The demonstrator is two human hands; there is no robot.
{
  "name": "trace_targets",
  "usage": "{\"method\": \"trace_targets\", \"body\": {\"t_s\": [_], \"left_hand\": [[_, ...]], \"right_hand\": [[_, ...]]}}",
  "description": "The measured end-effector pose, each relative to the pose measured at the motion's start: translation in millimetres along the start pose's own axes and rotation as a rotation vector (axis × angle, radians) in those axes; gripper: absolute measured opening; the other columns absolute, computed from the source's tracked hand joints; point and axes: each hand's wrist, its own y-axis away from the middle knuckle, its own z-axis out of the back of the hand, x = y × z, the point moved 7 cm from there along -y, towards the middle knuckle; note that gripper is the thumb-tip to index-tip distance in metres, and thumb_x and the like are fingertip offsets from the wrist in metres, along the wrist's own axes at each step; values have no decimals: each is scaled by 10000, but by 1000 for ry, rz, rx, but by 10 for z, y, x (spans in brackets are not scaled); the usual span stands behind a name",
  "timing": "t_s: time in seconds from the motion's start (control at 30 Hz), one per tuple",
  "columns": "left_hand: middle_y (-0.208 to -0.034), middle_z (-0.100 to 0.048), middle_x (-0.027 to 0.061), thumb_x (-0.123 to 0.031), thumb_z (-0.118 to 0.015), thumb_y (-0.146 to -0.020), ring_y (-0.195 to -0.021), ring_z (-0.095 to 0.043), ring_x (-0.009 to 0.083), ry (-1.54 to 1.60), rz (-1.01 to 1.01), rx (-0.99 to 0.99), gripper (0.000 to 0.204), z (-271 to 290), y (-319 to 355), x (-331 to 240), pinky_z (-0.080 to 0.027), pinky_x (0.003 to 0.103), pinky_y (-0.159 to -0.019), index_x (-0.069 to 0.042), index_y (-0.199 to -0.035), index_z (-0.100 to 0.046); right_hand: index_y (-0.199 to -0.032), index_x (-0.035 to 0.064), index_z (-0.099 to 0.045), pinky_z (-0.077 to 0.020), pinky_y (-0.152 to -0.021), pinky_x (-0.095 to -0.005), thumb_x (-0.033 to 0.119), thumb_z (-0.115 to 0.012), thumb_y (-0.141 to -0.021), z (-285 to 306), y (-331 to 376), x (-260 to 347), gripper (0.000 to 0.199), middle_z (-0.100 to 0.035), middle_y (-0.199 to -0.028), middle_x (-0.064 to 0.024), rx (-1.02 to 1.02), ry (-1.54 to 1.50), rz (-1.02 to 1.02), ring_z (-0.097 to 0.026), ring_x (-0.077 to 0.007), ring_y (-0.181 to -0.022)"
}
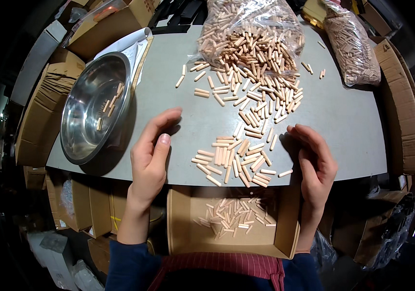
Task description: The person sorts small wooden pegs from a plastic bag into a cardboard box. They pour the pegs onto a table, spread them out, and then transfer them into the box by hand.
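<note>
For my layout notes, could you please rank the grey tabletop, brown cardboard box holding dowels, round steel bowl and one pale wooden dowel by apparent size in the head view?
Largest to smallest:
Grey tabletop
Brown cardboard box
Round steel bowl
Pale wooden dowel

The left grip (pixel 150 153) and right grip (pixel 318 160) flank loose wooden dowels (pixel 244 147) on a grey table (pixel 348 126).

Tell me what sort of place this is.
Probably a small workshop or packing area: loose dowels spread from an open bag across a table, with cartons on both sides.
</note>
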Motion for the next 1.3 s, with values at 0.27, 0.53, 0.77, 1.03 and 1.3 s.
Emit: {"method": "trace_targets", "body": {"t_s": [0.27, 0.53, 0.77, 1.03, 1.3], "left_hand": [[-1547, -609, 185, 12, -597, -975, -1465, -520, 431, -903, -345, 171, 495, -278, 60, -209, -375, 507, -1244, -17, -1467, -642], [-1628, -534, 198, 33, -562, -961, -1536, -466, 422, -825, -431, 487, 638, -575, 127, -255, -350, 549, -1281, -1, -1595, -496], [-1635, -532, 193, 33, -552, -935, -1538, -470, 409, -815, -442, 479, 665, -574, 198, -266, -353, 552, -1281, -3, -1597, -500], [-1581, -595, 187, 75, -569, -859, -1507, -516, 407, -461, -478, 756, 608, -536, 339, -300, -372, 548, -1279, -57, -1439, -694], [-1777, -143, 330, -444, -658, -1062, -1661, -121, 496, -887, -383, 320, 873, -330, -164, 58, -137, 620, -1321, 8, -1702, -274]], "right_hand": [[-1428, -26, -646, -458, -1190, -499, -126, -534, -807, -118, 66, 239, 639, -633, -1470, -241, 93, 798, 287, -581, -451, -1389], [-1503, 8, -602, -414, -1250, -513, 6, -596, -921, -520, 118, 298, 582, -590, -1564, -211, 404, 937, 396, -549, -382, -1480], [-1486, 14, -619, -432, -1238, -494, 16, -617, -945, -501, 147, 305, 541, -631, -1534, -175, 351, 922, 411, -574, -355, -1462], [-1354, 10, -726, -427, -1243, -522, -74, -566, -815, -435, 299, 314, 569, -734, -1385, -162, 590, 531, 416, -651, -360, -1379], [-1649, -34, -355, -270, -1303, -548, 202, -665, -1059, 128, -233, -44, 706, -353, -1712, -295, 161, 585, 116, -345, -435, -1604]]}}
